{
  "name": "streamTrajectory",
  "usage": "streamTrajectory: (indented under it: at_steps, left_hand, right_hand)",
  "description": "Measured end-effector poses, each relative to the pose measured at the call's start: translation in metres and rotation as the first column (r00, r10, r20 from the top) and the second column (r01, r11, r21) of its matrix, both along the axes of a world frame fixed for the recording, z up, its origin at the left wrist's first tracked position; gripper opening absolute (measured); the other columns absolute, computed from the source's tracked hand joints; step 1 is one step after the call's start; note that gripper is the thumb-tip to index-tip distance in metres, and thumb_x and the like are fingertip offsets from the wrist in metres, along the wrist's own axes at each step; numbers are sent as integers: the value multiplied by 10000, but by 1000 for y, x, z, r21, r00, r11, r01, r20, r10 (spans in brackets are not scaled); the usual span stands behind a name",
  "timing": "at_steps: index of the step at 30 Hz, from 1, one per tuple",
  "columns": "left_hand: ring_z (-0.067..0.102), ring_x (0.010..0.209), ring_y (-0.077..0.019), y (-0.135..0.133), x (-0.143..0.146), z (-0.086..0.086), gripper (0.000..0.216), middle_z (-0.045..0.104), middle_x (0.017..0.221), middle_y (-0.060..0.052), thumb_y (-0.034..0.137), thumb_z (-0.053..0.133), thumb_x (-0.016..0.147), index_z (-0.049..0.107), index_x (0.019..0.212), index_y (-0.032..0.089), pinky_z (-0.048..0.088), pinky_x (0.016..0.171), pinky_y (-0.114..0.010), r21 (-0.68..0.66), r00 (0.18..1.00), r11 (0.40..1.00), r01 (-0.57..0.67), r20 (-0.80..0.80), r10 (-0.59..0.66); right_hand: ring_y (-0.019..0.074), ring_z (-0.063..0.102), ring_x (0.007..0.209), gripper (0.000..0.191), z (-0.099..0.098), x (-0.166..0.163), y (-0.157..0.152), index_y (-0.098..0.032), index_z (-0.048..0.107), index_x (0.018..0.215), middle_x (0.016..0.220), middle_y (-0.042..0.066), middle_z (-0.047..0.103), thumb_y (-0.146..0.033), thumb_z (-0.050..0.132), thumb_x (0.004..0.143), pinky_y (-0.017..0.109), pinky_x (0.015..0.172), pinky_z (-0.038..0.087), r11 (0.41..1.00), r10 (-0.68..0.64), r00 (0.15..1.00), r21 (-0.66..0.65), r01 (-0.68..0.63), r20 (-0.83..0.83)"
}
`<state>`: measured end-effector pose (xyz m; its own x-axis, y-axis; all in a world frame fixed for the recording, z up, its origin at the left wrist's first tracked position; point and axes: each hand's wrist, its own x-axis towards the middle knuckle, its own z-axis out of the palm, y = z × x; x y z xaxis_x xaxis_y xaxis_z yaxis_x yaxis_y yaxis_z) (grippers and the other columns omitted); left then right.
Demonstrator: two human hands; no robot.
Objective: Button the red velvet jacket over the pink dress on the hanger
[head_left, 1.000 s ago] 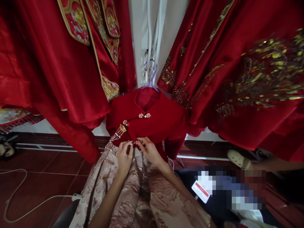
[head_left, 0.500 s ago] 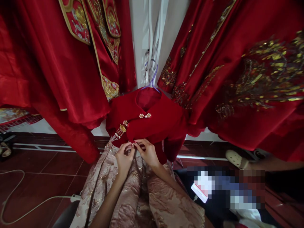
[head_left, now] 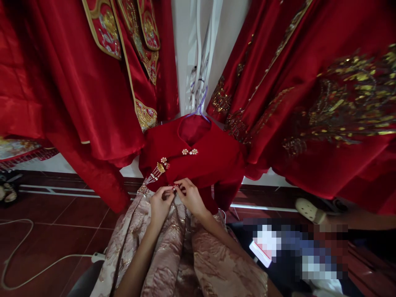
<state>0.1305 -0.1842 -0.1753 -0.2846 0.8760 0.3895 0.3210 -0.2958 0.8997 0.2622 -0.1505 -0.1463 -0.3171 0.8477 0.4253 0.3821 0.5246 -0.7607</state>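
Observation:
A short red velvet jacket (head_left: 213,159) hangs on a purple hanger (head_left: 200,106) over a pale pink and gold brocade skirt (head_left: 173,255). The jacket has a pearl button pair (head_left: 189,152) at the collar and a gold tassel ornament (head_left: 157,169) to the left. My left hand (head_left: 161,203) and my right hand (head_left: 191,196) meet at the jacket's lower front edge. Both pinch a small fastening there with their fingertips. The fastening itself is mostly hidden by the fingers.
Red embroidered robes hang at the left (head_left: 93,82) and at the right (head_left: 324,103), with a white wall strip (head_left: 198,49) between them. A white cable (head_left: 37,264) lies on the dark red tiled floor. Another person's white shoe (head_left: 307,209) shows at the right.
Both hands have stayed at the jacket's lower front edge, fingers shifting slightly and closing tighter together. The view has tilted up a little.

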Motion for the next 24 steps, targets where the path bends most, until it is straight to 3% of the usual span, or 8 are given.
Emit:
streamTrajectory:
  at_steps: [5,8,13,18,24]
  left_hand:
    - [621,725,-132,-4,7,2,311,603,888,-35,182,625,703,497,986,181,530,663,-269,40,995,994,-104,-5,104]
    - [596,692,-127,-6,4,4,282,567,815,-6,188,620,704,490,955,188,515,655,-260,50,986,985,-162,-29,164]
    - [594,733,-129,-6,-4,1,149,592,861,-24,249,604,761,556,887,185,512,706,-270,53,983,995,-85,-159,92]
    - [622,802,-140,-6,-3,-3,227,614,936,-47,304,606,799,562,991,189,530,728,-274,61,987,997,-54,-150,62]
    - [633,781,-142,-3,-6,-7,195,633,919,-48,331,585,836,618,974,196,530,728,-277,59,980,998,-33,-194,43]
  right_hand:
    - [85,615,662,362,12,15,-5,-216,574,1153,1111,71,557,-225,592,792,234,626,525,996,21,999,-93,-18,32]
    - [90,604,636,261,31,27,-8,-214,615,1067,1050,56,608,-244,568,812,230,607,500,996,-68,998,-52,68,12]
    - [143,630,737,187,51,31,-12,-198,637,944,897,57,669,-313,517,857,214,558,471,986,-160,979,-60,154,-125]
    - [156,643,827,170,35,16,-14,-193,617,909,910,60,678,-316,510,861,245,680,515,991,-111,970,-96,92,-219]
    - [163,620,895,228,-2,7,-2,-176,608,996,987,77,643,-269,602,788,306,817,517,992,-119,984,-59,112,-134]
